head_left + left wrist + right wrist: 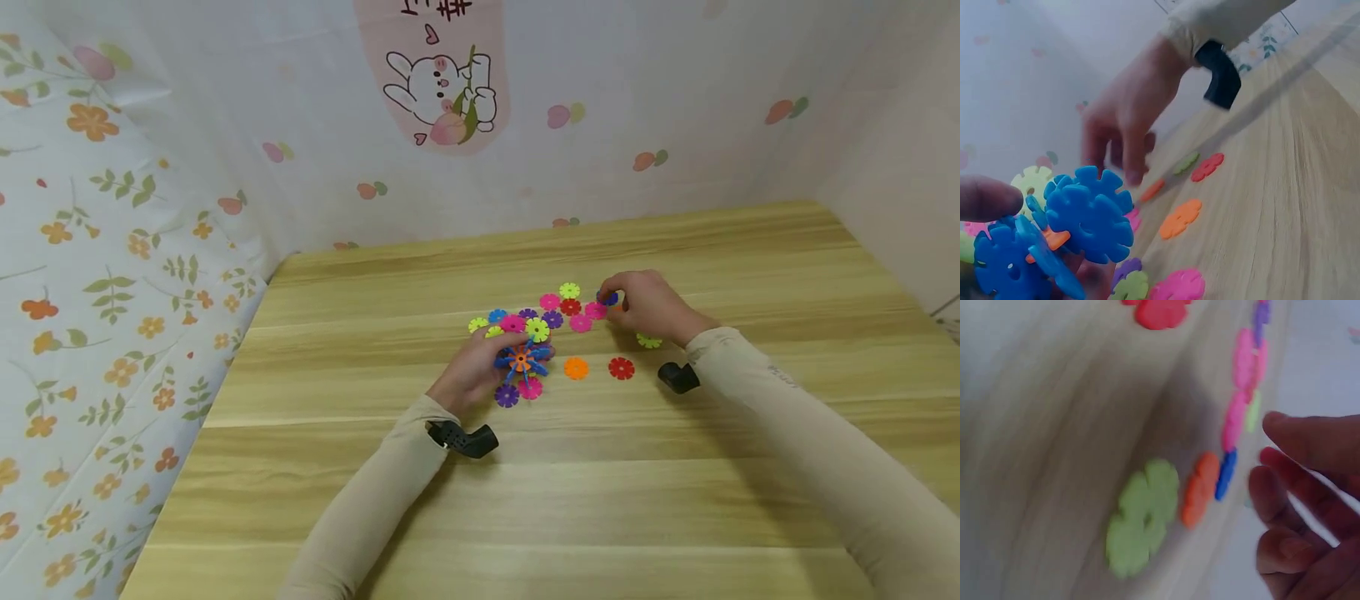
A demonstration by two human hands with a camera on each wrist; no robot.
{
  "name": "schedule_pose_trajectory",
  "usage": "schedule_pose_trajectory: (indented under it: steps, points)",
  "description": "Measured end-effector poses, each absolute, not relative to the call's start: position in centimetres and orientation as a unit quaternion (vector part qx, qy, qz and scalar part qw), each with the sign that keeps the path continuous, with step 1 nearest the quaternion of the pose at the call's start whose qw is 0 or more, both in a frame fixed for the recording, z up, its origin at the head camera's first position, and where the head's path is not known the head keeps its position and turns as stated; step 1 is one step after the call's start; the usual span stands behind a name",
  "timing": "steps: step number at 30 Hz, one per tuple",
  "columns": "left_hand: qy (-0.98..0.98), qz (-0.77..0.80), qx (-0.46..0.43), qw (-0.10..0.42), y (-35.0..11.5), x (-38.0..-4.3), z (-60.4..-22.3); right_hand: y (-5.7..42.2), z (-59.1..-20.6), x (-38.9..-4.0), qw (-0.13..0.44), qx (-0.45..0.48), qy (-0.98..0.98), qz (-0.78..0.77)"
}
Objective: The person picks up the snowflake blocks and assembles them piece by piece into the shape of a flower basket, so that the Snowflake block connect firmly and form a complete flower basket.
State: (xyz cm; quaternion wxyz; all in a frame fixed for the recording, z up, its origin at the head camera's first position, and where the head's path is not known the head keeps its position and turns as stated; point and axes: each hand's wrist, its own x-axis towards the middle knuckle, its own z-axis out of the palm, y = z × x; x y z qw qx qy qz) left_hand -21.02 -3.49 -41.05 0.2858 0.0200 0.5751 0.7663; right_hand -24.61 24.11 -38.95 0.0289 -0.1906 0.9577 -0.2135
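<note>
From my end, the left hand (474, 364) hides part of the blue-and-orange cluster of notched plastic discs (521, 359); its thumb and fingers are clamped on it, though I can't make out every fingertip. Nor can I tell whether the yellow-green notched plastic disc (537, 330) just beyond those fingers is joined on. My right wrist view is blurred, but the right hand (651, 305) has thumb and fingers apart, with a dark-blue notched plastic disc (1227, 474) near their tips, partly covered in the head view. The gripped cluster looks spiky, its blue discs jutting at several angles around an orange centre.
</note>
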Motion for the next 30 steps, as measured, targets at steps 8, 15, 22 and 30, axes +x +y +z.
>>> schedule_pose_trajectory:
  steps: [8,15,22,30]
  points:
    - [0.569,0.764,0.027,0.302,-2.8,-20.7,-41.0,22.3,-39.9,-25.5,0.033,-0.201,0.969,-0.138]
    - [0.571,0.752,0.068,0.322,-3.4,-20.8,-41.0,22.4,-38.7,-25.4,0.031,-0.202,0.963,-0.174]
    - [0.551,0.763,0.082,0.327,-3.6,-21.0,-41.0,21.5,-37.3,-23.4,0.057,-0.178,0.924,-0.334]
    - [0.573,0.755,0.039,0.317,-3.4,-21.1,-41.1,19.5,-36.8,-20.8,0.049,-0.154,0.875,-0.456]
